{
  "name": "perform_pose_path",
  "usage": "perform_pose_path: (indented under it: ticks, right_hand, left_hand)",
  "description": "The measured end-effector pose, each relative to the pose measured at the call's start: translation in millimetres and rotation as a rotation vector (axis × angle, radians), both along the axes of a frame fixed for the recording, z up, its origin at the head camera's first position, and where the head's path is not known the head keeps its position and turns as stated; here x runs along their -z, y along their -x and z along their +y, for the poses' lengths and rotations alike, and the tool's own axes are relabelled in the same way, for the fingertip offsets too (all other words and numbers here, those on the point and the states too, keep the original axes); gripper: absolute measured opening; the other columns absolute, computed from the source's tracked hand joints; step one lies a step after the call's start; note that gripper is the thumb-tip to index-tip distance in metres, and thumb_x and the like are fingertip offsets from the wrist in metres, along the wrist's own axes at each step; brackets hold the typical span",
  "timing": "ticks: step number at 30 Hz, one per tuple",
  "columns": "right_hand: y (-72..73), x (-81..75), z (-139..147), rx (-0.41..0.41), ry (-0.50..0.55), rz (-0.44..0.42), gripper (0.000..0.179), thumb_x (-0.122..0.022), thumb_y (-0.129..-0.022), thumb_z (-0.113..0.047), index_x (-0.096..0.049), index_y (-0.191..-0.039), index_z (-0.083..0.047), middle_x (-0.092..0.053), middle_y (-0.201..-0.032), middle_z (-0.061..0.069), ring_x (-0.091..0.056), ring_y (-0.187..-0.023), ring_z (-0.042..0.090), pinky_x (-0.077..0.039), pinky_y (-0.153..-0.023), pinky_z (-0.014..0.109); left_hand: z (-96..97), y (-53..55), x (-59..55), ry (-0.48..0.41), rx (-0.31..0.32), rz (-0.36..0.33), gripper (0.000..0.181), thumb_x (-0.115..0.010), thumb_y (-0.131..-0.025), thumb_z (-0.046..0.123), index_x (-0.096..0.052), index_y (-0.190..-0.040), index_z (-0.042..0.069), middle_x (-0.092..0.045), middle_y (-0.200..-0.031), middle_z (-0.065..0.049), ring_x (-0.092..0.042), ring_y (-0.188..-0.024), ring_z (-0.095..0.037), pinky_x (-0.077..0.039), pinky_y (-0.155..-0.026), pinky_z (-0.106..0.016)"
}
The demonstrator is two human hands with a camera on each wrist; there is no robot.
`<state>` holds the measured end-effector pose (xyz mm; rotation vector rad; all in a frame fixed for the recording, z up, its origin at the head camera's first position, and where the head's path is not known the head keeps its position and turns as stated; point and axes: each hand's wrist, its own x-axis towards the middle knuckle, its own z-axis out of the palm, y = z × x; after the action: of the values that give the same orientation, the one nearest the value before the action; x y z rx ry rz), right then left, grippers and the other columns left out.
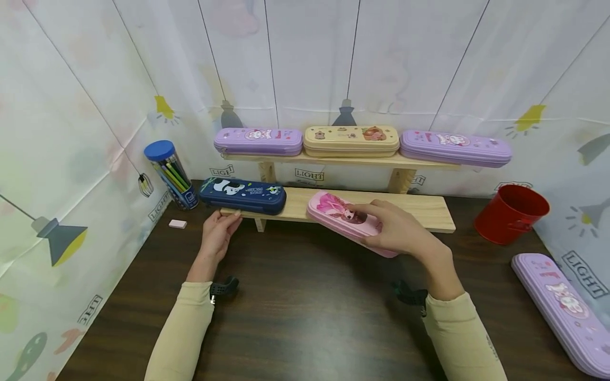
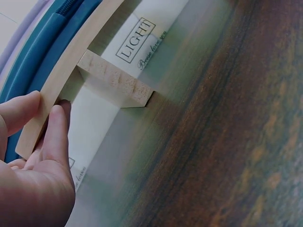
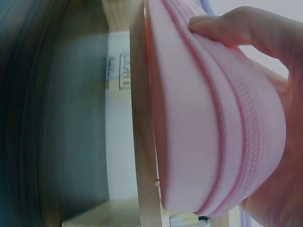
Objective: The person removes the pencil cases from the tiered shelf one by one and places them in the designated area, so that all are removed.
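Note:
My right hand (image 1: 400, 225) grips a pink pencil case (image 1: 329, 207) from above, thumb on one side and fingers on the other. The case lies at a slant over the front edge of the lower wooden shelf (image 1: 424, 209), its near end jutting out past the board. In the right wrist view the zipped side of the pink case (image 3: 194, 123) is close to the shelf edge. With thumb above and fingers below, my left hand (image 1: 216, 235) pinches the shelf's left front edge (image 2: 61, 75). Just above that hand a navy panda pencil case (image 1: 243, 196) sits on the shelf.
On the upper shelf stand two purple cases (image 1: 259, 142) and a cream case (image 1: 351, 142). A tube of pencils (image 1: 171, 174) and a small pale eraser (image 1: 178, 224) are at left. At right are a red bucket (image 1: 505, 217) and another purple case (image 1: 562, 312).

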<state>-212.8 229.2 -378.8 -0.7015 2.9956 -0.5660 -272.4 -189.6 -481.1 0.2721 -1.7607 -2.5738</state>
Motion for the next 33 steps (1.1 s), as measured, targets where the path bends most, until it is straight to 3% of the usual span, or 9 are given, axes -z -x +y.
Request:
perform_pose_path:
  ticks: [8,12,19,28,33]
  right_hand:
    - [-21.1,-1.5,29.3,0.078,-0.003,-0.004,0.076,-0.081,-0.077,-0.040,-0.047,-0.145,-0.042,-0.060,-0.120,-0.002,-0.050,-0.106,0.019,-0.050,-0.078,0.033]
    - [-33.1,-3.8,44.7,0.129,-0.003,-0.021,0.079,-0.081,-0.077,-0.041,-0.045,-0.147,-0.040,-0.060,-0.125,0.002,-0.050,-0.110,0.022,-0.054,-0.082,0.041]
    - [-53.0,-6.4,73.2,0.235,-0.011,-0.036,0.080,-0.080,-0.078,-0.045,-0.044,-0.149,-0.036,-0.057,-0.133,0.011,-0.052,-0.111,0.030,-0.058,-0.076,0.049]
    - [-76.3,-0.5,106.6,0.324,0.012,-0.022,0.082,-0.081,-0.077,-0.046,-0.045,-0.149,-0.031,-0.060,-0.127,0.017,-0.052,-0.104,0.031,-0.059,-0.073,0.054]
    - [-88.2,3.0,125.0,0.378,0.031,0.001,0.084,-0.081,-0.077,-0.045,-0.045,-0.150,-0.028,-0.058,-0.129,0.021,-0.052,-0.107,0.035,-0.055,-0.078,0.064]
  left_hand:
    - [0.6,-1.6,-1.4,-0.012,0.007,-0.009,0.031,-0.065,-0.094,0.003,-0.051,-0.122,0.007,-0.068,-0.105,0.002,-0.069,-0.095,-0.004,-0.056,-0.097,-0.023]
    - [1.0,-1.3,-1.7,-0.012,0.018,-0.015,0.030,-0.065,-0.095,0.003,-0.051,-0.121,0.007,-0.068,-0.104,0.003,-0.069,-0.095,-0.004,-0.053,-0.102,-0.027]
    - [0.4,-3.3,-2.3,0.005,0.019,-0.015,0.033,-0.065,-0.095,0.005,-0.051,-0.124,0.007,-0.069,-0.105,0.005,-0.069,-0.097,-0.003,-0.050,-0.106,-0.030]
    - [0.2,-5.2,-3.5,-0.012,0.012,-0.016,0.028,-0.065,-0.095,0.003,-0.052,-0.119,0.009,-0.070,-0.100,0.006,-0.069,-0.093,-0.002,-0.051,-0.105,-0.029]
    - [1.7,-5.6,-4.9,-0.021,0.009,-0.012,0.026,-0.064,-0.095,0.001,-0.053,-0.117,0.009,-0.070,-0.096,0.006,-0.069,-0.091,-0.003,-0.048,-0.108,-0.033]
